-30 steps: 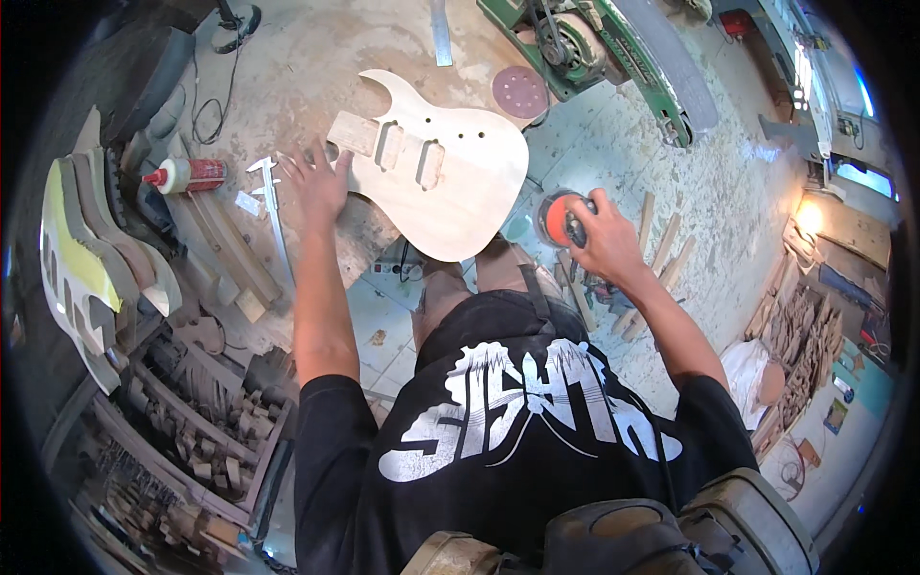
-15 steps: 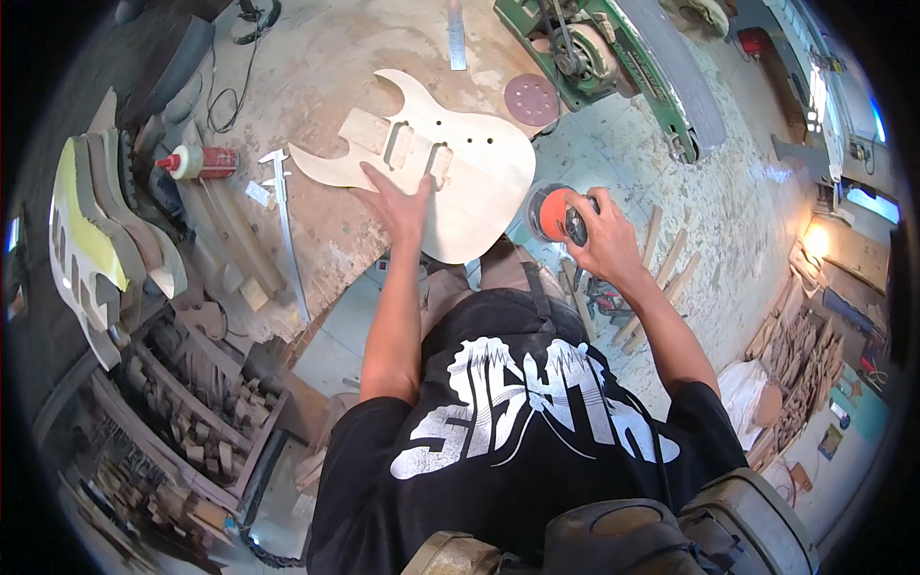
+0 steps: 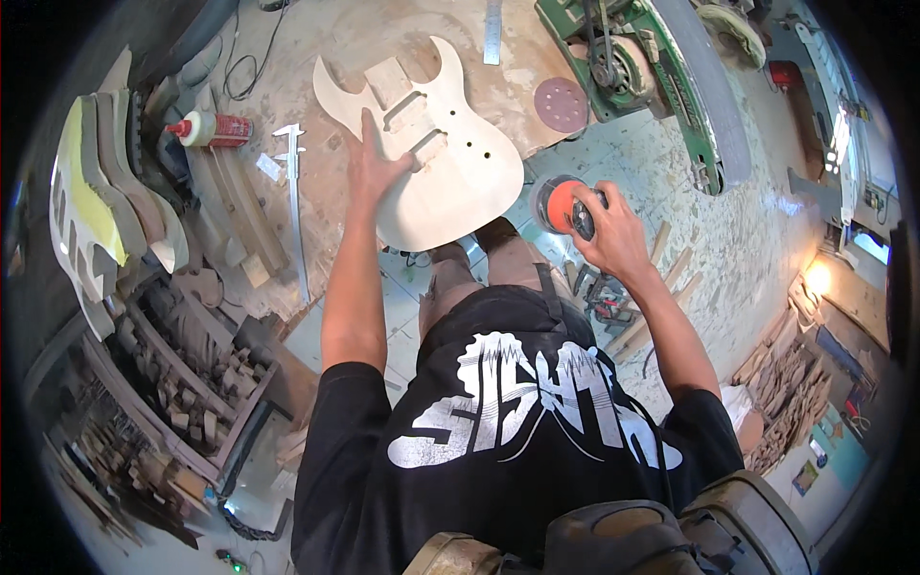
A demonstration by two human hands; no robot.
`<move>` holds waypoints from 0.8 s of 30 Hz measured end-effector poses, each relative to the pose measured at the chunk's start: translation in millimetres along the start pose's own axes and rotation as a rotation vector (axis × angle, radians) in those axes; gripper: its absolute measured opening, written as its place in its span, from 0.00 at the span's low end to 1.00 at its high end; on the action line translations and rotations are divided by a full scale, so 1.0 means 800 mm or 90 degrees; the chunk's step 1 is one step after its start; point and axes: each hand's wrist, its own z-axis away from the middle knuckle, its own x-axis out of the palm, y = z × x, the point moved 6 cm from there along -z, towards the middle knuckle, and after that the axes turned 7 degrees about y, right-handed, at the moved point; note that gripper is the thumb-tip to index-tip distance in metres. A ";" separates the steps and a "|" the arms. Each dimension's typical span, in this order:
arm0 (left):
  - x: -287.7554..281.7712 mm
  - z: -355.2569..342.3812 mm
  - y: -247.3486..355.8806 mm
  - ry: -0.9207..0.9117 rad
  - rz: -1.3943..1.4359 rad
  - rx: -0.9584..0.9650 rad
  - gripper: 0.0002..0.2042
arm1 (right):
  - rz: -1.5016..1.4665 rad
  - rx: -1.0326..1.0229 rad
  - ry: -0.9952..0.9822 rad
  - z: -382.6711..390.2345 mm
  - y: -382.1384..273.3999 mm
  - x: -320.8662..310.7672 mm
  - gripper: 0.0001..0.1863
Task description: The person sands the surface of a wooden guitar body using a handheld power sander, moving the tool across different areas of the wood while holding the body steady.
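A pale, unfinished electric guitar body (image 3: 468, 187) lies on the workbench (image 3: 331, 206), its two horns away from me and its rounded end overhanging the near edge. It has routed pickup cavities and several small drilled holes. My left hand (image 3: 374, 172) grips its left waist, thumb across the face beside a cavity; some fingertips are hidden. To the right of the body, my right hand (image 3: 618, 230) is wrapped around an orange and black orbital sander (image 3: 558, 204). The sander is held in the air, apart from the wood, its pad facing the body's edge.
A caliper (image 3: 293, 201), a red-capped glue bottle (image 3: 218, 129), a steel ruler (image 3: 493, 34) and a sanding disc (image 3: 561, 104) lie on the bench. A green belt machine (image 3: 628, 72) stands far right. Shaped guitar bodies (image 3: 91, 206) stand at left; wooden strips (image 3: 661, 297) lie on the floor.
The guitar body has turned counterclockwise, its horns now pointing more directly away from me. My left hand has moved left with it. The sander stays in my right hand, slightly farther right.
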 end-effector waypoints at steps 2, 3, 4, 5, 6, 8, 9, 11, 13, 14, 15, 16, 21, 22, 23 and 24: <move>-0.001 0.003 -0.001 0.019 -0.013 0.021 0.61 | -0.003 -0.021 -0.012 -0.012 -0.004 0.005 0.34; 0.000 0.006 0.003 0.029 -0.029 0.016 0.61 | -0.005 -0.036 -0.020 -0.017 -0.007 0.008 0.33; 0.000 0.008 0.005 0.039 -0.045 0.011 0.60 | -0.003 -0.038 -0.025 -0.024 -0.008 0.009 0.33; 0.001 0.009 0.008 0.038 -0.043 0.006 0.60 | -0.007 -0.043 -0.035 -0.028 -0.011 0.011 0.33; -0.001 0.009 0.011 0.044 -0.054 -0.001 0.60 | -0.011 -0.048 -0.045 -0.032 -0.013 0.013 0.32; -0.003 0.010 0.012 0.051 -0.064 -0.013 0.59 | -0.001 -0.072 -0.049 -0.043 -0.016 0.017 0.33; -0.003 0.011 0.011 0.043 -0.068 -0.024 0.59 | 0.007 -0.094 -0.048 -0.048 -0.019 0.018 0.34; -0.004 0.011 0.012 0.035 -0.071 -0.038 0.59 | 0.017 -0.101 -0.069 -0.060 -0.022 0.021 0.35; -0.005 0.010 0.016 0.021 -0.082 -0.057 0.58 | 0.028 -0.105 -0.091 -0.067 -0.030 0.022 0.35; -0.005 0.011 0.015 0.022 -0.081 -0.061 0.58 | 0.040 -0.115 -0.099 -0.070 -0.039 0.023 0.35; -0.006 0.011 0.015 0.027 -0.082 -0.054 0.58 | 0.052 -0.125 -0.107 -0.072 -0.045 0.024 0.35; -0.006 0.011 0.016 0.032 -0.083 -0.046 0.58 | 0.053 -0.127 -0.109 -0.074 -0.047 0.026 0.35; -0.005 0.009 0.012 0.037 -0.084 -0.037 0.59 | 0.026 -0.117 -0.101 -0.085 -0.029 0.027 0.36; -0.004 0.009 0.012 0.030 -0.084 -0.045 0.59 | 0.028 -0.117 -0.101 -0.085 -0.023 0.024 0.36; -0.003 0.009 0.012 0.031 -0.082 -0.044 0.59 | 0.031 -0.103 -0.103 -0.086 -0.017 0.019 0.36; -0.002 0.009 0.011 0.032 -0.081 -0.044 0.59 | 0.033 -0.089 -0.105 -0.087 -0.013 0.016 0.36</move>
